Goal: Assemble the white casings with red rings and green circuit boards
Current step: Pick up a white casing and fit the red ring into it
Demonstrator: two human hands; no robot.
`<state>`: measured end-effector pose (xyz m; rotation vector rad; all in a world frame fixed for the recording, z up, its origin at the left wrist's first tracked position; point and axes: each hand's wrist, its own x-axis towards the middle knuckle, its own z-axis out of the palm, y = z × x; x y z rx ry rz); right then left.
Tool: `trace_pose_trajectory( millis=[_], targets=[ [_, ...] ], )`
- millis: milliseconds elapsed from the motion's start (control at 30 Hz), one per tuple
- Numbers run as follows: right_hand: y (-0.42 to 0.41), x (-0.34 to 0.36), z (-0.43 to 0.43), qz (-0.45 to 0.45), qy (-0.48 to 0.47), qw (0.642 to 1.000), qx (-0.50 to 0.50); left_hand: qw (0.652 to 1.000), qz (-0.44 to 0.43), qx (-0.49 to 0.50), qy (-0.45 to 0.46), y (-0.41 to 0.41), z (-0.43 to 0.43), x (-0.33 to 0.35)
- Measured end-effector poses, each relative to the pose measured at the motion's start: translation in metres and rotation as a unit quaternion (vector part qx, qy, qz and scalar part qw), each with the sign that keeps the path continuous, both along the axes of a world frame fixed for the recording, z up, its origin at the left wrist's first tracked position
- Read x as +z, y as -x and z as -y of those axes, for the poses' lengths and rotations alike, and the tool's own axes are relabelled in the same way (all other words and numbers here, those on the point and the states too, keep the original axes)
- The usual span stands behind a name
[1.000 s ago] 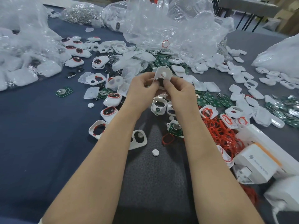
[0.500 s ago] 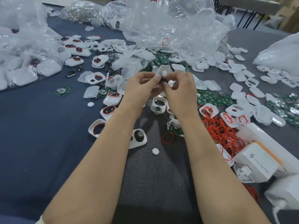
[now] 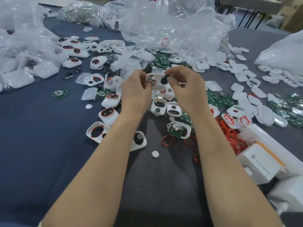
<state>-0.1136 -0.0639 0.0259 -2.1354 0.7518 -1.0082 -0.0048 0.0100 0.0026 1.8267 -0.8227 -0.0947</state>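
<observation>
Your left hand (image 3: pixel 136 90) grips the white casing (image 3: pixel 158 85) by its edge. Your right hand (image 3: pixel 186 89) pinches a small black part (image 3: pixel 164 79) just at the casing.

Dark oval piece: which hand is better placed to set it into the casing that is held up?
The right hand, probably. It pinches the dark piece right beside the casing, while the left hand is occupied gripping that casing.
</observation>
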Motion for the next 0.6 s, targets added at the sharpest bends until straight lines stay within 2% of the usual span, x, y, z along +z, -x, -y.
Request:
trace_pose_trajectory(
  millis=[167, 267, 367, 467, 600],
  targets=[
    [-0.003, -0.004, -0.004, -0.006, 0.012, 1.0, 0.014, 0.999, 0.038, -0.036, -0.002, 0.004, 0.0, 0.002],
    [-0.002, -0.008, -0.003, -0.01, 0.017, 1.0, 0.006, 0.992, -0.073, -0.095, 0.042, 0.005, -0.002, 0.006],
    [-0.002, -0.01, -0.001, 0.01, -0.016, 1.0, -0.01, 0.964, -0.189, -0.164, 0.087, 0.01, -0.004, 0.01],
    [-0.003, -0.009, -0.001, 0.054, -0.096, 0.994, -0.014, 0.952, -0.222, -0.185, 0.101, 0.013, -0.003, 0.011],
    [-0.005, -0.009, -0.004, 0.089, -0.145, 0.986, 0.001, 0.932, -0.285, -0.19, 0.122, 0.013, -0.002, 0.011]
  ],
)
